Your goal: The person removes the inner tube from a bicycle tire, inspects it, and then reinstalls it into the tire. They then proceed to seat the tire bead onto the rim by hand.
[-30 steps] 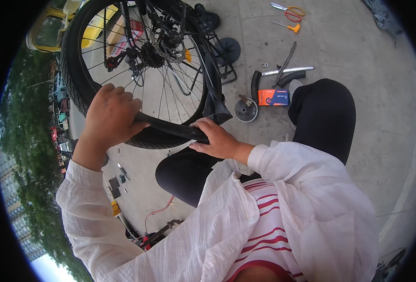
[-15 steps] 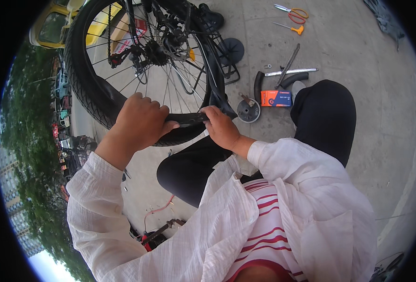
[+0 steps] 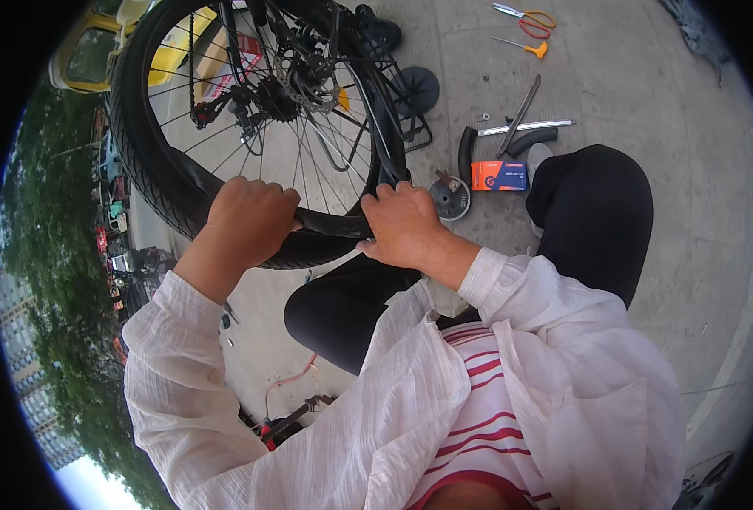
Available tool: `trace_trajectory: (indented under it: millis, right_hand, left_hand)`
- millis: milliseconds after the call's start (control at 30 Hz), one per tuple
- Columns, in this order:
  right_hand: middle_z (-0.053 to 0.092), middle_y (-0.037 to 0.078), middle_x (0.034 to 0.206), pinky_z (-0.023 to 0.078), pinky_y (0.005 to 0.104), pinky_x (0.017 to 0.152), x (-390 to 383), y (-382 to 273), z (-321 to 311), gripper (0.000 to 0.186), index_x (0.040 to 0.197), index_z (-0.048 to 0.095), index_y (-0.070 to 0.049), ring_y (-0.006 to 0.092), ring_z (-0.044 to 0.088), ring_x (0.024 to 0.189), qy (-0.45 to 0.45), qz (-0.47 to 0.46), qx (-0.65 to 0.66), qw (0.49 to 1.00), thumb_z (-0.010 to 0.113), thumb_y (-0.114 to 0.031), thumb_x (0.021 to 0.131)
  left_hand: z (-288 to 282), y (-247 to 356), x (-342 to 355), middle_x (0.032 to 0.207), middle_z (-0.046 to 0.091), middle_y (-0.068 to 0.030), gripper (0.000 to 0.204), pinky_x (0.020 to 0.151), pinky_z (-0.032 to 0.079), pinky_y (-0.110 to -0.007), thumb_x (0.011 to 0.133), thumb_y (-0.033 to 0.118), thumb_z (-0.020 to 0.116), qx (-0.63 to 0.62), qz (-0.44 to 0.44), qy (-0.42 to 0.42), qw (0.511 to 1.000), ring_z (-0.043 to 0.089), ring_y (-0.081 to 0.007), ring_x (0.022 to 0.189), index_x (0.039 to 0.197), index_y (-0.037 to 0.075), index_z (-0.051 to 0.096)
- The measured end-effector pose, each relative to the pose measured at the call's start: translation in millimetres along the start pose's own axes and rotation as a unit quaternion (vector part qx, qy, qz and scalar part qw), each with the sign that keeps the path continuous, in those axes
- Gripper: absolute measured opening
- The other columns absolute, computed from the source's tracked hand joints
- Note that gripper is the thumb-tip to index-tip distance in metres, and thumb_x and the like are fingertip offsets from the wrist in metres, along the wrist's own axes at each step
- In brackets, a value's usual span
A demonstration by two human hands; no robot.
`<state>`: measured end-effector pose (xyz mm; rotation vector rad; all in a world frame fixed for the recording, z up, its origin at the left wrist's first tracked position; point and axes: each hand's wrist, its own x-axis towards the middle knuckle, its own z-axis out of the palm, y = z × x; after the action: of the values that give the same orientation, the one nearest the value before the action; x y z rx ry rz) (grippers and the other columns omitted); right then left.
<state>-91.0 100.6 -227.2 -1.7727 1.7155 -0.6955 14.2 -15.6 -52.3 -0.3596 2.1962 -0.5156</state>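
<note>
Left hand (image 3: 250, 221): grip closed, fingers wrapped over a black rubber tube (image 3: 335, 224), which lies just left of the frame's centre. Right hand (image 3: 406, 221): grip likewise curled about the tube, thumb low; a short stretch shows between the hands. Tube runs along the lower part of the spoked wheel (image 3: 278, 100), upper left. Edges: the tyre (image 3: 308, 252) passes directly below the tube, a dark-trousered knee (image 3: 334, 314) close under it. Concrete floor (image 3: 665, 110) extends across the right side, scissors (image 3: 534, 23) resting at upper right. Containers: orange-and-blue box (image 3: 499, 176), right of centre, contents hidden; red-and-white carton (image 3: 248, 53) behind the wheel, contents indiscernible
</note>
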Motion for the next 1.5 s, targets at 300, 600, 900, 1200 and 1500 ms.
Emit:
trace_trajectory:
  millis: [300,600,900,1200,1500]
  right_hand:
    - [0.061,0.018,0.11,0.054,0.0451,0.077,28.6,-17.2,59.0,0.06,0.133,0.037,-0.005,0.0365,0.064,0.098,0.143,-0.174,0.282,0.933,0.069,-0.01,0.082]
    - [0.058,0.007,0.093,0.056,0.038,0.062,49.2,-7.7,54.3,0.073,0.147,0.034,-0.019,0.0282,0.066,0.079,0.246,-0.225,0.219,0.917,0.065,-0.006,0.082]
    - [0.054,0.006,0.112,0.057,0.0366,0.063,71.0,-16.1,43.0,0.078,0.153,0.03,-0.029,0.0278,0.065,0.082,0.177,-0.3,0.206,0.914,0.055,0.001,0.085]
    - [0.054,0.006,0.107,0.056,0.036,0.065,94.6,-27.6,22.8,0.076,0.151,0.031,-0.024,0.0259,0.065,0.084,0.195,-0.396,0.229,0.868,0.059,-0.003,0.083]
    - [0.054,0.008,0.116,0.055,0.043,0.071,115.7,-39.3,9.1,0.039,0.119,0.051,-0.008,0.0306,0.064,0.093,0.144,-0.431,0.258,0.852,0.061,-0.003,0.081]
  left_hand:
    - [-12.2,4.9,-4.6,0.084,0.062,-0.0029,0.026,0.081,0.046,-0.034,0.077,0.029,0.074,-0.018,0.015,0.075,0.997,0.063,-0.0227,0.085,0.091,0.009,0.063]
    - [11.7,34.7,-39.1,0.093,0.056,-0.0043,0.033,0.087,0.045,-0.033,0.074,0.023,0.067,0.062,0.096,0.22,0.969,0.056,-0.0203,0.094,0.102,0.006,0.062]
    - [0.0,31.4,-38.9,0.083,0.051,-0.0036,0.042,0.083,0.044,-0.031,0.065,0.028,0.071,0.067,0.063,0.111,0.99,0.052,-0.0187,0.083,0.097,0.004,0.063]
    - [-30.1,16.9,-48.6,0.094,0.056,-0.0097,0.059,0.094,0.045,-0.042,0.055,0.029,0.081,-0.017,0.044,0.147,0.988,0.056,-0.0284,0.095,0.101,-0.002,0.061]
    - [-62.5,-27.7,-28.2,0.09,0.058,-0.0064,0.024,0.09,0.046,-0.041,0.068,0.023,0.078,-0.109,0.077,0.161,0.978,0.057,-0.0268,0.094,0.083,0.006,0.068]
